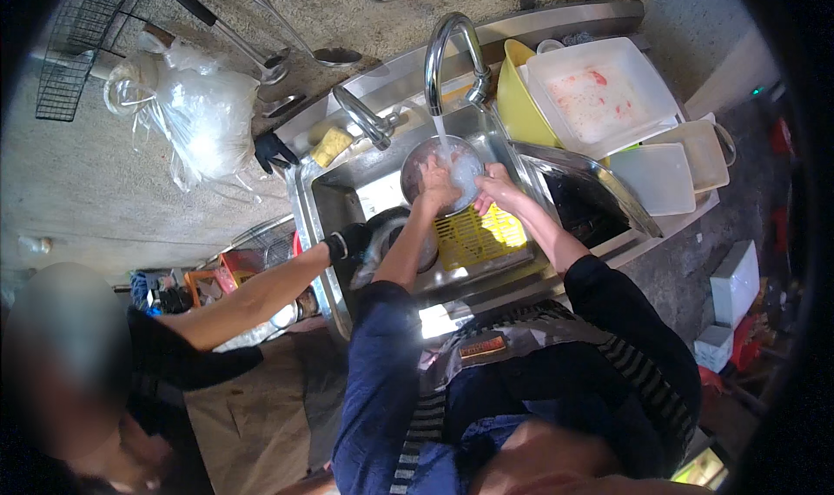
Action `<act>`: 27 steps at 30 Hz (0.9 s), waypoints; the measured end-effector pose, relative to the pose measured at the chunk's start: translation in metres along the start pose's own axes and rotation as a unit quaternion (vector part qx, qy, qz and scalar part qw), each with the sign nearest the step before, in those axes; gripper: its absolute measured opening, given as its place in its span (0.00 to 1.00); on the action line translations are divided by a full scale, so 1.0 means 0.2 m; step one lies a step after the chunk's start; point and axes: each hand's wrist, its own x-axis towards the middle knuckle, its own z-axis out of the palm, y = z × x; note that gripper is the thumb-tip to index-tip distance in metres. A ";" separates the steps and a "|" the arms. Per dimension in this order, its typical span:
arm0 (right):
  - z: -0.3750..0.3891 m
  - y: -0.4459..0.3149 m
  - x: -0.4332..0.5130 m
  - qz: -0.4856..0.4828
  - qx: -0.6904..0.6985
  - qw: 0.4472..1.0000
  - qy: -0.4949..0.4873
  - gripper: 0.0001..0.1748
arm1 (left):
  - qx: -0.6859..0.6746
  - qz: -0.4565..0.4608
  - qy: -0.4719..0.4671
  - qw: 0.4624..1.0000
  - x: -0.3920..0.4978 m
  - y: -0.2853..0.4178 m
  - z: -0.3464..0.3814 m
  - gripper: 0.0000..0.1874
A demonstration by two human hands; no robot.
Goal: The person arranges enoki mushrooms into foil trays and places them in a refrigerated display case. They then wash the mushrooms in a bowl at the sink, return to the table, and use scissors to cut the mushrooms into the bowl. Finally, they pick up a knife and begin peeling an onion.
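Note:
Under the stream from the tall chrome faucet [448,58] is a round metal bowl [413,169], with bubbly water inside. My left hand [436,185] reaches into it, fingers apart against the inner side. Around the bowl's right rim, my right hand [498,188] is closed. Both are over the stainless steel sink [335,201]. Below the bowl lies a yellow slotted plastic basket or mat [479,237]. A co-worker's black-gloved hand [355,242] reaches in from the left beside another round metal vessel [427,250], which my left forearm partly hides.
A second chrome faucet [361,113] and a yellow sponge [332,146] are at the back left. Right of the sink, a red-stained white plastic tub [606,97] rests on a yellow basin [521,97]. A metal lid [593,175] leans nearby. Ladles [335,56] hang on the wall.

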 end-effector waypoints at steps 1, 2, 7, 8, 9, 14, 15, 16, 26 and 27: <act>0.01 0.01 0.00 -0.004 -0.001 1.000 -0.003 0.16 | 0.030 -0.015 -0.030 0.999 0.02 0.01 0.02 0.35; 0.00 0.01 -0.01 0.019 -0.010 1.000 -0.004 0.16 | -0.058 -0.046 -0.137 0.988 0.06 0.00 0.01 0.31; -0.04 0.07 -0.01 0.024 0.008 1.000 0.010 0.18 | -0.226 -0.006 0.032 0.974 0.04 -0.04 -0.05 0.18; -0.04 0.08 0.00 0.020 0.000 1.000 0.020 0.18 | -0.214 0.048 0.082 0.972 0.03 -0.04 -0.08 0.17; -0.05 0.08 0.01 0.011 -0.009 1.000 0.027 0.18 | -0.198 0.096 0.126 0.967 0.03 -0.04 -0.12 0.16; -0.05 0.10 0.06 0.034 0.002 0.999 0.020 0.20 | -0.328 0.079 -0.034 0.941 -0.07 -0.06 -0.19 0.20; -0.04 0.10 0.06 0.034 -0.002 0.999 0.022 0.20 | -0.263 0.089 -0.006 0.961 -0.07 -0.08 -0.18 0.21; -0.03 0.09 0.05 0.035 -0.007 0.999 0.024 0.20 | -0.204 0.115 0.029 0.972 -0.07 -0.10 -0.17 0.21; 0.00 0.12 0.02 0.022 -0.007 1.000 0.001 0.19 | -0.170 0.001 0.006 0.985 0.05 -0.11 0.09 0.19; -0.01 0.13 0.02 0.026 -0.007 1.000 0.004 0.19 | -0.204 0.011 0.023 0.979 0.04 -0.12 0.07 0.17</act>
